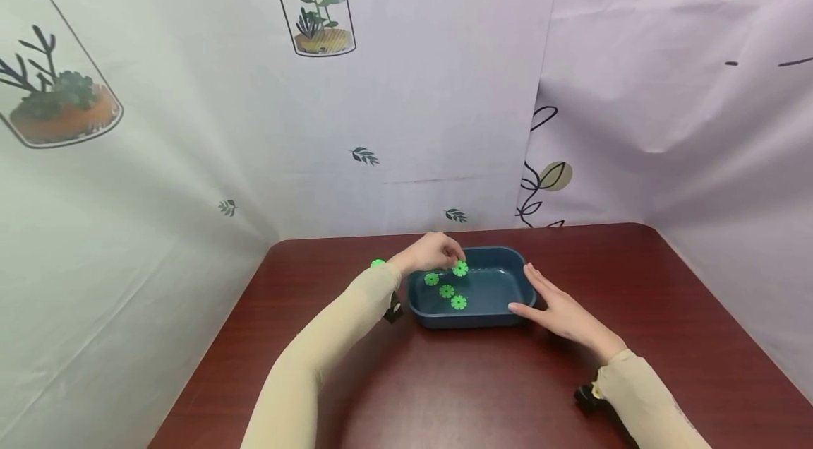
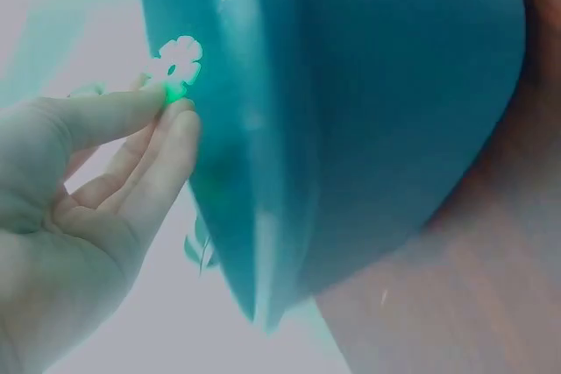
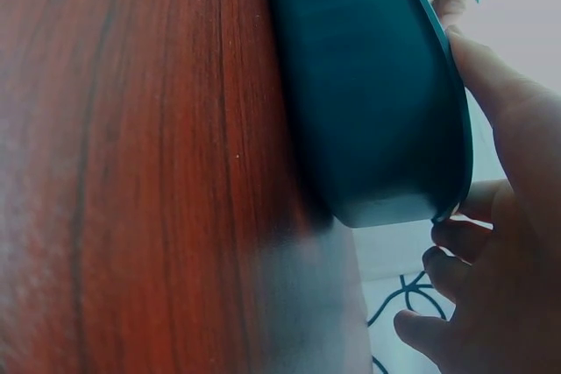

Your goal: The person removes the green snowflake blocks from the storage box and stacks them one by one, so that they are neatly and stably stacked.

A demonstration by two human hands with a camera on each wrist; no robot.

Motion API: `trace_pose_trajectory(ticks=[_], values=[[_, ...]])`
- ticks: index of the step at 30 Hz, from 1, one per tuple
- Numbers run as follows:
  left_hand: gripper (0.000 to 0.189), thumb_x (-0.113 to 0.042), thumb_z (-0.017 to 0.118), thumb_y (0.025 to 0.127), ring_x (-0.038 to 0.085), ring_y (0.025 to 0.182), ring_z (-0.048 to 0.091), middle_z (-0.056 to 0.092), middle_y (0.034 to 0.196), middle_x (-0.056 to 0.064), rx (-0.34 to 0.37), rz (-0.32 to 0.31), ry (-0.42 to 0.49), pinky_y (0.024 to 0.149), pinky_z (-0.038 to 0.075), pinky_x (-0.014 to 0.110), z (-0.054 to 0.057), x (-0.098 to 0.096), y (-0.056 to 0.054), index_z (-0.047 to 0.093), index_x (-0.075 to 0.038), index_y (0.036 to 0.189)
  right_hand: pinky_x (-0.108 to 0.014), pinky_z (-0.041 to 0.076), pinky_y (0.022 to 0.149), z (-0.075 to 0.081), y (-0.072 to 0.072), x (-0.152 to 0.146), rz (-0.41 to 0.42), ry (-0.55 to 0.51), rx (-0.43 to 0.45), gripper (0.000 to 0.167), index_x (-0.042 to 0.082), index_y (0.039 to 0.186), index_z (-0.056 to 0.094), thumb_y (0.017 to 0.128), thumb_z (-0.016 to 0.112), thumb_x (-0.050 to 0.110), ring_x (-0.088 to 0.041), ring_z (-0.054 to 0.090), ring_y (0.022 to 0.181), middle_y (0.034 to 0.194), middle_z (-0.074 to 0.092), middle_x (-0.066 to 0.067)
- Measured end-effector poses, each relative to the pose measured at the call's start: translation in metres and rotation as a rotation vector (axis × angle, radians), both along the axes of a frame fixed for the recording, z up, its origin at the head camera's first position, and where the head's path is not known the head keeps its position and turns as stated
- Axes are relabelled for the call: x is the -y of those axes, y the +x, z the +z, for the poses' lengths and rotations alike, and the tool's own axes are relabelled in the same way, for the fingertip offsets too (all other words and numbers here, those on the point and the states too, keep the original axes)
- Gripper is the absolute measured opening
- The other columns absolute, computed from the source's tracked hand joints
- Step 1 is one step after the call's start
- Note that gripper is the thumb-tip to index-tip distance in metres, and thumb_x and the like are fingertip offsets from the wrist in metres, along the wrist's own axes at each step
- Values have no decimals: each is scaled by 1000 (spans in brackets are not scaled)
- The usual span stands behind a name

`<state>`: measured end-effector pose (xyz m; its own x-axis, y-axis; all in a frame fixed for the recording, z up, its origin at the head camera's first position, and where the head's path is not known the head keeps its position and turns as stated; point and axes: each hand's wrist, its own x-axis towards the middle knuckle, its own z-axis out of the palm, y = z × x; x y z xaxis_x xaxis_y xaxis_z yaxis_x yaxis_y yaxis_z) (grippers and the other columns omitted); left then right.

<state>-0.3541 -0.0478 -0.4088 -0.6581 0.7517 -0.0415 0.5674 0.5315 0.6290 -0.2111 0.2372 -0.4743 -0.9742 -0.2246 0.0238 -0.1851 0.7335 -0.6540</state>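
Observation:
A dark blue rectangular tray (image 1: 470, 321) stands towards the back of the table. Over its back left part, my left hand (image 1: 432, 253) pinches a green flower-shaped plastic piece (image 1: 460, 268) between thumb and fingertips; the left wrist view shows the held piece (image 2: 180, 63) near the tray's rim. Inside the tray, towards the left, lie three similar green pieces (image 1: 447, 291). My right hand (image 1: 562, 309) rests at the tray's right end, fingers extended and spread. In the right wrist view its thumb (image 3: 482, 67) touches the rim and its fingertips lie round the corner.
Another green piece (image 1: 377, 262) shows behind my left wrist, partly hidden by the arm. The reddish-brown wooden table (image 1: 444, 385) reaches back to a pale patterned cloth (image 1: 432, 117). Dark wrist cameras (image 1: 587, 398) sit under both sleeves.

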Motion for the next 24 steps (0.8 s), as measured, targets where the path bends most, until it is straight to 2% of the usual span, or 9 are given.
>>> trace_pose_trajectory(ticks=[4,9,12,18,24], values=[[19,-3,63,97,28,95,72,73,103,3,6,56,38,77,57,28,9,15,-5,76,-9,110,-74,24,107,0,1,0,7,3,-9,102,9,162,13,91,64,61,-51,17,147,166,10,-22],[17,-4,66,96,19,90,72,73,104,4,-6,141,95,79,59,33,18,36,-11,76,-8,109,-75,23,107,1,1,1,11,1,-8,102,9,162,13,91,65,60,-51,16,147,166,9,-22],[17,-4,66,96,20,90,72,73,103,6,-10,177,138,79,59,35,20,50,-15,76,-6,110,-75,23,107,1,1,2,12,2,-11,102,9,162,13,91,65,60,-51,16,147,166,9,-22],[21,-6,63,99,36,102,69,71,109,10,20,249,203,80,59,32,23,79,-21,73,-3,116,-74,24,107,1,1,1,9,8,-13,102,9,162,12,91,65,61,-51,16,148,166,9,-21],[18,-9,65,99,32,95,70,71,108,11,-4,333,242,79,58,34,23,108,-24,74,-4,114,-74,23,108,2,1,2,8,3,-12,103,9,162,12,91,65,61,-50,16,148,166,9,-21]])
